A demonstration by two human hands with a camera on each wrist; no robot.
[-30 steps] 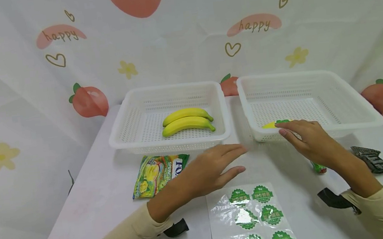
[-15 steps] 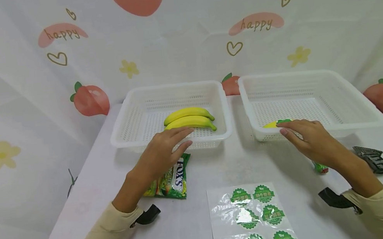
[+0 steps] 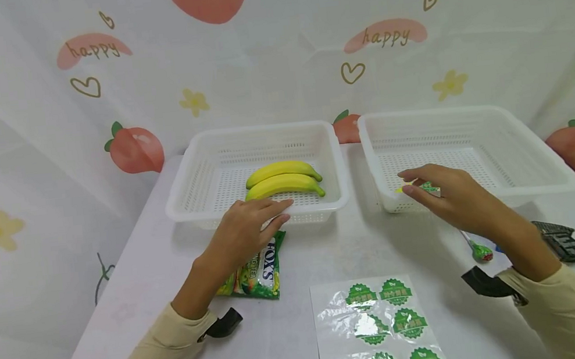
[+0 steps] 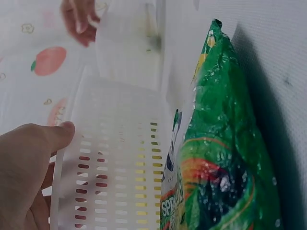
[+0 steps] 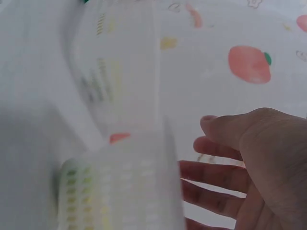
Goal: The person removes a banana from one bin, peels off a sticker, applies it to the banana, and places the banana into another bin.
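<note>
Head view: the left hand (image 3: 242,231) lies with fingers extended over the near rim of the left basket (image 3: 182,182), which holds two bananas (image 3: 283,181); a green candy bag (image 3: 255,270) lies on the desk (image 3: 326,245) just below that hand. The right hand (image 3: 447,198), fingers relaxed and gripping nothing, hovers at the near rim of the right basket (image 3: 525,143), beside a yellow-green item (image 3: 414,186) inside. A sticker sheet (image 3: 382,327) lies near the front edge.
</note>
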